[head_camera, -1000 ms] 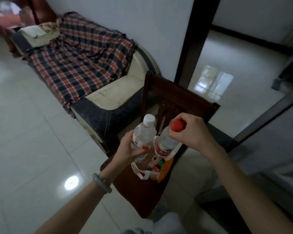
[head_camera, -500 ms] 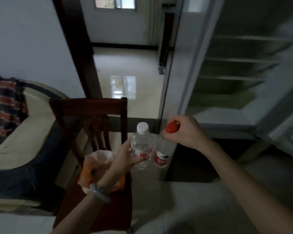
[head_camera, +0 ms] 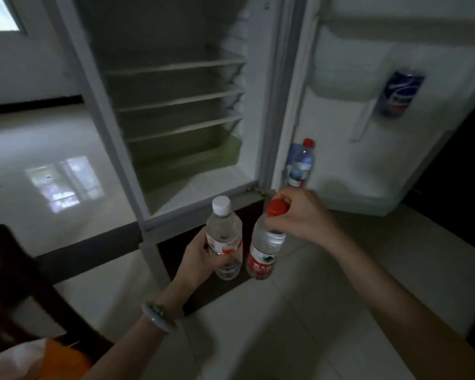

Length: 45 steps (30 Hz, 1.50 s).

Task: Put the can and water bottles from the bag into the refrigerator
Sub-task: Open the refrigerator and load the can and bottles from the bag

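Observation:
My left hand (head_camera: 196,256) grips a clear water bottle with a white cap (head_camera: 225,237) around its body. My right hand (head_camera: 299,215) holds a second water bottle with a red cap and red label (head_camera: 263,250) by the neck. Both bottles hang upright, side by side, just below the open refrigerator (head_camera: 176,119). Its shelves are bare, with a green drawer at the bottom. In the open door (head_camera: 381,160), a blue can (head_camera: 399,93) stands in an upper rack and a red-capped bottle (head_camera: 300,164) in the lower rack. The orange and white bag (head_camera: 39,360) sits at bottom left.
A dark wooden chair (head_camera: 14,283) stands at the left with the bag on it. Glossy white floor tiles (head_camera: 52,160) stretch left of the refrigerator. A dark gap lies right of the door.
The view has swung right from the chair and bag to the open refrigerator. Both hands carried their bottles along and now hold them in front of its lower edge.

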Motion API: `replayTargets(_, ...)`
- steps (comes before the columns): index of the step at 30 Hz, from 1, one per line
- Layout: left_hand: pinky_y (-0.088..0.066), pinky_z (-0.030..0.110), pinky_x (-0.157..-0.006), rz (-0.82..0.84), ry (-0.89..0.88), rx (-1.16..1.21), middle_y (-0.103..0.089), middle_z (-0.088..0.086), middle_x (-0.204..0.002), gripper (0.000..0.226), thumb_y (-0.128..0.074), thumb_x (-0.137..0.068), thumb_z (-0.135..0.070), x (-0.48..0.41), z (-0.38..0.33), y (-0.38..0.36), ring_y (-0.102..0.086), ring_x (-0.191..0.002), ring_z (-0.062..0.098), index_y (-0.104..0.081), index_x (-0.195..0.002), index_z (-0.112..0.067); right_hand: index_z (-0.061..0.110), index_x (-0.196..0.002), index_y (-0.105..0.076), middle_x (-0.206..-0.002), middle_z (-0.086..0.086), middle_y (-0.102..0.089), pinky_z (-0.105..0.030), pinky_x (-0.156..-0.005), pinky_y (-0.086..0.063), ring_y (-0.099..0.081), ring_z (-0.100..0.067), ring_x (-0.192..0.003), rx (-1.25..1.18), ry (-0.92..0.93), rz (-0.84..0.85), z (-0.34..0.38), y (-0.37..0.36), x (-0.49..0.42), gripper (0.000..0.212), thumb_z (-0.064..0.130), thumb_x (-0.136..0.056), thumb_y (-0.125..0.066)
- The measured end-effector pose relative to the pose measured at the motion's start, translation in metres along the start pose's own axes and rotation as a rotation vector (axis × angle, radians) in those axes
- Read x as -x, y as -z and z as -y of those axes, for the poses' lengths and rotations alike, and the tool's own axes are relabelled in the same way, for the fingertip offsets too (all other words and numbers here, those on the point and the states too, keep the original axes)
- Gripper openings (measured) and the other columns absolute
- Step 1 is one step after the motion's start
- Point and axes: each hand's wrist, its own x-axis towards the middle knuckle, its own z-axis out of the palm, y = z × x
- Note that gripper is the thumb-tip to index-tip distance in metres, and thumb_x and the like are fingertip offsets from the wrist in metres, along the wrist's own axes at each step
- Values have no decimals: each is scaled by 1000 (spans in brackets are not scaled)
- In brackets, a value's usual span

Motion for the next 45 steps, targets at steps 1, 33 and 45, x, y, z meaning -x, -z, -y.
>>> replayTargets(1, -48, 8, -75, 16, -17, -10, -70, -24, -93, 56, -86, -61, -8, -12, -5, -19, -64, -92, -6, -58, -103, -32, 15, -71, -62, -67, 1, -61, -27, -55, -41, -55, -11, -62, -9, -17, -18, -15, 15, -3, 19, 20, -59, -76)
replayTargets(33, -41, 27, -83, -6, -138, -189, -64, -1, -113, 65, -83, -65, -35, -314, -50, -297, -57, -101, 13, -53, -120, -17, 15, -69, -62, -67, 1, -62, -30, -64, -48, -58, -16, -67, -11, -260, -508, -250, 163, -199, 14, 17, -62, -74)
replayTargets(45, -52, 44, -84, -167, 18, -278, -67, 6, -109, 70, -84, -60, -38, -312, -19, -331, -62, -101, 27, -54, -118, -14, 9, -70, -59, -70, -5, -59, -24, -55, -40, -53, -17, -64, 0, -226, -235, -301, 144, -236, 16, 20, -65, -70)
